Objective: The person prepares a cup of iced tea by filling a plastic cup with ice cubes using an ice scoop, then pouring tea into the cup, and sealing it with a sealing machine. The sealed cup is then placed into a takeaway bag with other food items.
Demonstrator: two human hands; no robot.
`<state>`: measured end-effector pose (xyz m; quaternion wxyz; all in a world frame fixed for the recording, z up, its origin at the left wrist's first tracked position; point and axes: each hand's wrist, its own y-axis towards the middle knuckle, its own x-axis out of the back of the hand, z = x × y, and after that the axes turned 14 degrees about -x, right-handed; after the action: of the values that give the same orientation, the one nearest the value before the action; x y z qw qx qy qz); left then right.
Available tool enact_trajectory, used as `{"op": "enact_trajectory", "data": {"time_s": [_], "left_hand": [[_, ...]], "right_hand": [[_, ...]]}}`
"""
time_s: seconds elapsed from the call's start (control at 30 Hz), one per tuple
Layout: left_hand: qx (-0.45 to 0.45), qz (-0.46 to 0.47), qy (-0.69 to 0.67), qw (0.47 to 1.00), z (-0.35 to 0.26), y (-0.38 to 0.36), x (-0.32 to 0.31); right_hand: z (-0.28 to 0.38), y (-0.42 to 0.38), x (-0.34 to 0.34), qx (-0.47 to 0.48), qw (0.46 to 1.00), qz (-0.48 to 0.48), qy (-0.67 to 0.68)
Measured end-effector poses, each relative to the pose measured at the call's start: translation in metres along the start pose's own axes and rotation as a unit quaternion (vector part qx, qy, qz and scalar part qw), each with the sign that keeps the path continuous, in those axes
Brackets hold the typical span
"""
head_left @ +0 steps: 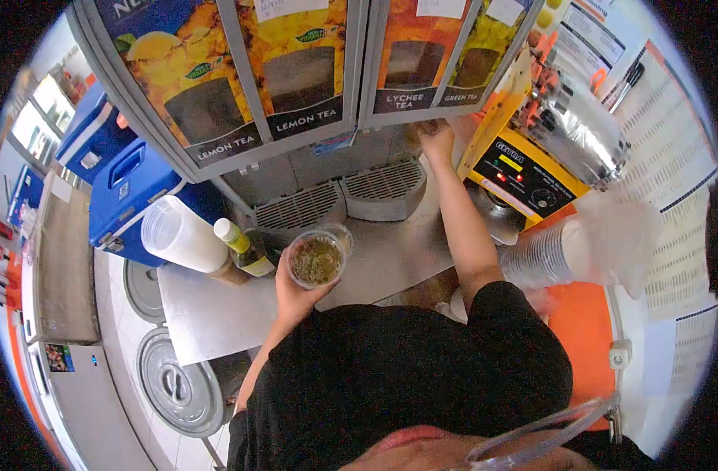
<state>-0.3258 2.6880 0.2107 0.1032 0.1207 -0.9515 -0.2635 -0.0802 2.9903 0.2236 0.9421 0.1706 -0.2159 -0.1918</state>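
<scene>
My left hand is wrapped round a clear plastic cup holding a yellow-green drink with bubbles or ice. Another clear rim shows just behind this cup, at its right. My right hand reaches far forward beneath the right end of the drink dispenser, below the green tea panel. Its fingers are closed round something brownish, which I cannot make out. Left of the cup stands a dark bottle with a pale cap and a yellow label. Two grey drip trays lie under the dispenser.
Stacked white cups lean at the left, before a blue cooler box. A yellow cup sealer stands at the right, with a stack of clear cups below it. Grey lidded bins are on the floor.
</scene>
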Motion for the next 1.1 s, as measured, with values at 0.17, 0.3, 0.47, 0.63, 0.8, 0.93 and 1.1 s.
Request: {"op": "enact_trajectory", "data": {"time_s": [0.17, 0.3, 0.47, 0.63, 0.8, 0.93, 1.1], "left_hand": [[-0.004, 0.023, 0.004, 1.000, -0.002, -0.001, 0.001], [-0.016, 0.025, 0.024, 0.999, -0.002, -0.004, -0.001], [-0.006, 0.044, 0.047, 0.998, -0.005, -0.005, -0.001], [-0.004, 0.047, 0.030, 0.998, -0.002, -0.004, 0.001], [0.009, 0.078, 0.020, 0.997, 0.004, -0.003, -0.001], [0.010, 0.074, 0.002, 0.997, -0.002, 0.001, -0.004], [-0.005, 0.052, -0.025, 0.998, 0.003, -0.002, -0.005]], "right_hand": [[-0.005, 0.004, -0.001, 0.006, 1.000, 0.002, 0.001], [0.017, -0.006, 0.009, -0.034, 0.999, 0.008, -0.019], [0.011, -0.006, 0.014, -0.048, 0.996, 0.054, 0.047], [0.054, -0.072, 0.037, 0.046, 0.988, 0.145, 0.019], [0.134, -0.153, 0.071, 0.232, 0.934, 0.257, -0.090], [0.143, -0.175, 0.070, 0.390, 0.863, 0.235, -0.217], [0.155, -0.183, 0.076, 0.457, 0.830, 0.207, -0.244]]}}
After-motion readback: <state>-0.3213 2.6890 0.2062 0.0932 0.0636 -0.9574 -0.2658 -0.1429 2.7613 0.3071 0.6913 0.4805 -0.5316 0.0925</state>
